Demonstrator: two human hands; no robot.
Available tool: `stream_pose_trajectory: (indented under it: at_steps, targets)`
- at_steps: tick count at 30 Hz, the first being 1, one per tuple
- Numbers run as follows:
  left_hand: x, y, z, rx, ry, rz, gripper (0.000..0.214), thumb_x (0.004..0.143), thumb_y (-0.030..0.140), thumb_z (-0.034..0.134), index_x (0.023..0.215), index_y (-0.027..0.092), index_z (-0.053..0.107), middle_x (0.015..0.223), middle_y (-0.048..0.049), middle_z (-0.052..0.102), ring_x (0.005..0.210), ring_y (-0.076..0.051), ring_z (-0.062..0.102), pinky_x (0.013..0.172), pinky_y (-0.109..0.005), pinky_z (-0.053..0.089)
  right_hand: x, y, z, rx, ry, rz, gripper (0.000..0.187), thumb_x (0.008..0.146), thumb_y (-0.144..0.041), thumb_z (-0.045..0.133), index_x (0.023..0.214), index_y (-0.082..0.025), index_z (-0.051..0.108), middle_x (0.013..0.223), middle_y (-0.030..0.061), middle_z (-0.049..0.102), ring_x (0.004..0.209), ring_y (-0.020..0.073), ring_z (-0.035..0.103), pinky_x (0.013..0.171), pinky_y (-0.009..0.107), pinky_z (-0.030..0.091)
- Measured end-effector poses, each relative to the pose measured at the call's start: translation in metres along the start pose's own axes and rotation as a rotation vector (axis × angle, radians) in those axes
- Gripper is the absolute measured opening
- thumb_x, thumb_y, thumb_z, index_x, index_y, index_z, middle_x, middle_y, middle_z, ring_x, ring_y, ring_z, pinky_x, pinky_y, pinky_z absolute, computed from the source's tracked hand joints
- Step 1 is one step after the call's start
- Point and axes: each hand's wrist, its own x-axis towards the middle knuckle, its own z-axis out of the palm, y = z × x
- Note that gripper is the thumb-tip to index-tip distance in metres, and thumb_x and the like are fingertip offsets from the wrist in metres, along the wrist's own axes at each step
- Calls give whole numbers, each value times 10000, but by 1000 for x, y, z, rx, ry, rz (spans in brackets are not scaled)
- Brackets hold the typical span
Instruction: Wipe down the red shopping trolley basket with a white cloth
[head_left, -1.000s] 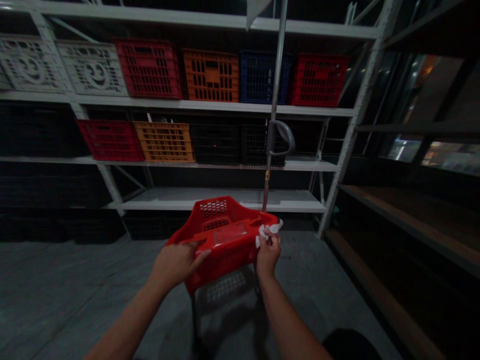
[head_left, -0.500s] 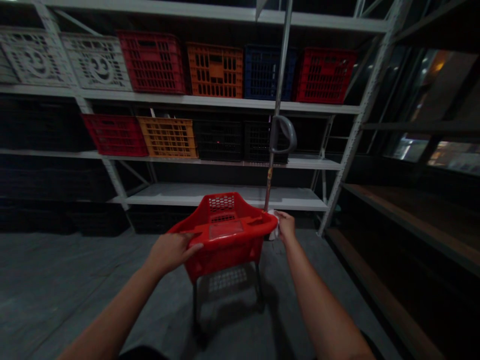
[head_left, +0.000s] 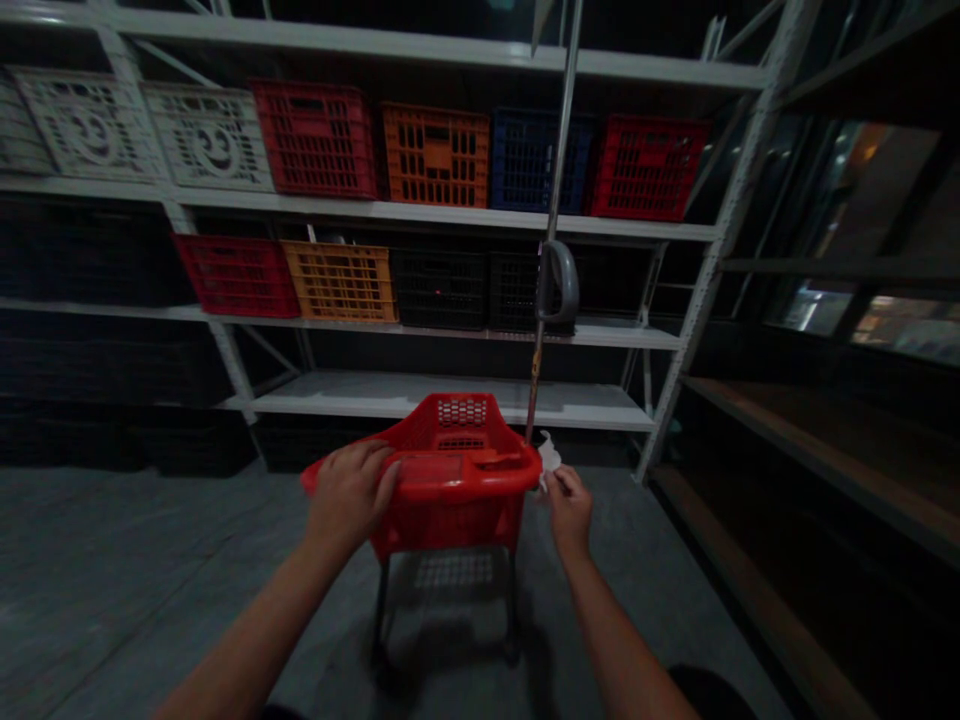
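Note:
A red plastic shopping basket (head_left: 457, 475) stands on a dark wheeled frame (head_left: 382, 610), with a slotted wall at its far end. My left hand (head_left: 349, 495) grips the basket's near left rim, fingers curled over it. My right hand (head_left: 568, 510) pinches a white cloth (head_left: 550, 462) just beside the basket's right corner. A thin metal pole (head_left: 541, 340) rises from that corner, ending in a grey loop handle (head_left: 561, 285). The basket's underside is partly in shadow.
Behind the basket stands white metal shelving (head_left: 450, 395) holding red, orange, blue, black and white crates. Dark wooden shelves (head_left: 780, 450) run along the right. A grey concrete floor (head_left: 150, 560) lies beneath and left of the basket.
My left hand has moved along the rim to the basket's left end. My right hand and the cloth have come slightly off the right corner. The basket has shifted slightly and the pole stands straighter.

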Motion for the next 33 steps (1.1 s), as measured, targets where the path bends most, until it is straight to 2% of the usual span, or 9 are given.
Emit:
stream_pose_trajectory:
  at_steps: [3, 6, 10, 14, 17, 21, 29, 31, 33]
  targets:
    - [2, 58, -2, -130, 41, 96, 328, 834, 375, 366, 952, 178, 601, 1066, -79, 588, 1006, -221, 490, 903, -382, 333, 23, 10, 15, 135, -56, 193, 229, 649, -348, 597, 750, -143, 612, 693, 25, 615, 634, 149, 552, 605, 251, 432]
    - [5, 113, 5, -211, -38, 171, 319, 847, 372, 349, 922, 190, 599, 973, -72, 619, 910, -200, 530, 853, -367, 355, 35, 18, 33, 283, -75, 345, 274, 601, -341, 606, 801, -153, 592, 697, 16, 630, 600, 145, 562, 578, 252, 441]
    - [8, 145, 24, -125, -86, 82, 437, 859, 423, 289, 776, 149, 619, 702, -100, 648, 684, -200, 577, 739, -374, 366, 12, 10, 38, 271, -45, 282, 196, 650, -343, 574, 732, -165, 561, 655, -14, 589, 598, 129, 536, 581, 232, 430]
    - [4, 139, 35, -74, -73, 79, 479, 864, 430, 266, 700, 157, 625, 663, -97, 659, 650, -204, 591, 716, -374, 354, -20, -10, 26, 171, -101, 158, 181, 710, -346, 562, 738, -168, 553, 675, -17, 564, 629, 127, 519, 591, 219, 413]
    - [0, 130, 36, -87, -54, 99, 456, 862, 418, 284, 711, 170, 636, 662, -83, 665, 654, -194, 599, 710, -358, 352, -22, -15, 24, 92, -110, 116, 193, 693, -351, 589, 708, -162, 557, 669, -9, 556, 636, 133, 515, 594, 225, 408]
    - [-5, 122, 33, -90, -53, 127, 439, 859, 402, 297, 692, 177, 635, 664, -70, 669, 664, -184, 602, 715, -353, 354, -2, -18, 39, 67, -74, 106, 216, 662, -363, 614, 662, -161, 538, 631, -9, 546, 596, 132, 510, 584, 241, 411]
    - [-11, 109, 25, -91, -46, 151, 416, 852, 387, 318, 662, 187, 629, 652, -46, 668, 638, -171, 593, 707, -352, 361, 58, -100, 67, -32, 9, -382, 183, 700, -321, 629, 674, -176, 521, 868, 36, 557, 798, 145, 531, 711, 261, 416]
    - [-13, 105, 23, -97, -57, 155, 409, 852, 382, 321, 661, 192, 629, 646, -38, 666, 638, -170, 593, 712, -354, 362, 56, -95, 66, -50, -5, -424, 176, 697, -307, 637, 664, -177, 522, 889, 40, 553, 854, 156, 529, 757, 278, 414]
    - [-14, 102, 22, -102, -66, 156, 409, 851, 381, 323, 655, 192, 628, 645, -37, 665, 642, -168, 593, 720, -353, 362, 41, -74, 61, -20, -55, -366, 172, 702, -300, 627, 653, -177, 518, 899, 47, 562, 867, 162, 536, 770, 292, 422]
